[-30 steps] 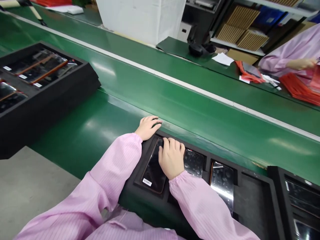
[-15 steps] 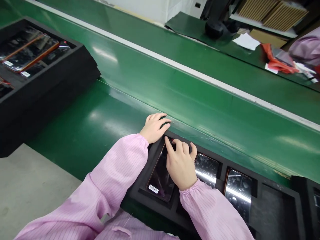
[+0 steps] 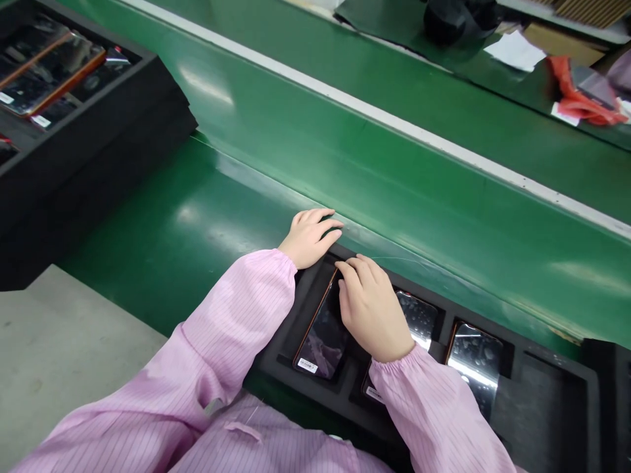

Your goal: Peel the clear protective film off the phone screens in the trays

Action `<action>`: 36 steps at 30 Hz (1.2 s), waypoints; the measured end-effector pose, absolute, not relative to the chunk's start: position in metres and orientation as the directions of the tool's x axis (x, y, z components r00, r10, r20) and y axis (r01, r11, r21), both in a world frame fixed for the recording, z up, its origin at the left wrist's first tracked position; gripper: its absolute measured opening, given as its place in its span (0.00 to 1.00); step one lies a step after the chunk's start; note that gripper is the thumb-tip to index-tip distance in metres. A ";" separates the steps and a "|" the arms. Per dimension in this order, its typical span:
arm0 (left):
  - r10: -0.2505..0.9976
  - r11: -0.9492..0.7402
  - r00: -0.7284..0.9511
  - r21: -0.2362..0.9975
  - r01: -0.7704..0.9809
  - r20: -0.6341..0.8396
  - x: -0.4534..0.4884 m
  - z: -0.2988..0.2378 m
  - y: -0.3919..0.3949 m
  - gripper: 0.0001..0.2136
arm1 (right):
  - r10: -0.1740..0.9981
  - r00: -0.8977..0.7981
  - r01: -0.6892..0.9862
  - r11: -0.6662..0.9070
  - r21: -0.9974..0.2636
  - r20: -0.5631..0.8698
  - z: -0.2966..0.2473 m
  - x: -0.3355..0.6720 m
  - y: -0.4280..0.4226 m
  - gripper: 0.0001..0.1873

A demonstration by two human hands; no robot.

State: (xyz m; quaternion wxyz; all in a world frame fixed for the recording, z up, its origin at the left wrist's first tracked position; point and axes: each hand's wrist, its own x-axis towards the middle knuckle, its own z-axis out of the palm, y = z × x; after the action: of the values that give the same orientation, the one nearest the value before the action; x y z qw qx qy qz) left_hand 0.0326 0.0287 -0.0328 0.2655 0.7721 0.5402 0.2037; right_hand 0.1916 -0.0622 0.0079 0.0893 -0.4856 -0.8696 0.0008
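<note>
Right hand (image 3: 374, 309) fingers bent, tips at the far end of the labelled phone (image 3: 320, 345) in the leftmost slot of the black foam tray (image 3: 547, 401), can't tell if gripping or only touching; left hand (image 3: 309, 238) loosely open, fingers slightly spread, at that tray's far left corner, exact contact unclear. Right hand covers part of that phone, right sleeve (image 3: 434, 407) partly hides the middle phone (image 3: 417, 315). Stacked trays (image 3: 128, 131) at left run out of frame.

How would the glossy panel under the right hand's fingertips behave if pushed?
The glossy panel is probably stiff: its edges run straight. Its shiny face may be slippery. Slid sideways, it would likely hit the surrounding black tray.
</note>
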 end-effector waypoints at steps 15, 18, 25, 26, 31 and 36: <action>0.804 -0.406 0.594 0.709 0.576 -0.023 0.019 -0.020 0.025 0.11 | 0.735 -0.607 0.738 0.662 -0.130 0.301 0.001 0.212 -0.063 0.07; 0.760 -0.425 0.647 0.714 0.556 -0.051 0.014 -0.019 0.026 0.17 | 0.719 -0.656 0.639 0.691 -0.338 0.228 0.009 0.227 -0.061 0.05; 0.741 -0.433 0.669 0.724 0.537 -0.054 0.009 -0.021 0.026 0.22 | 0.788 -0.615 0.493 0.413 -0.766 0.028 0.030 0.255 -0.056 0.12; 0.740 -0.431 0.670 0.724 0.538 -0.057 0.010 -0.021 0.026 0.23 | 0.781 -0.624 0.473 0.396 -0.787 0.017 0.031 0.259 -0.055 0.12; 0.729 -0.429 0.681 0.729 0.534 -0.071 0.009 -0.019 0.026 0.25 | 0.711 -0.700 0.437 0.361 -0.824 -0.060 0.031 0.273 -0.050 0.10; 0.717 -0.424 0.691 0.726 0.541 -0.096 0.009 -0.016 0.024 0.27 | 0.715 -0.696 0.516 0.439 -0.736 -0.061 0.036 0.257 -0.061 0.12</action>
State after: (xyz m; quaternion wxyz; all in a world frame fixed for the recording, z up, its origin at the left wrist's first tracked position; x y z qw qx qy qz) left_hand 0.0086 0.0236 -0.0156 0.3827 0.8360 0.3761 0.1147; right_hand 0.2566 -0.0611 0.0365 0.1305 -0.3672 -0.8381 0.3817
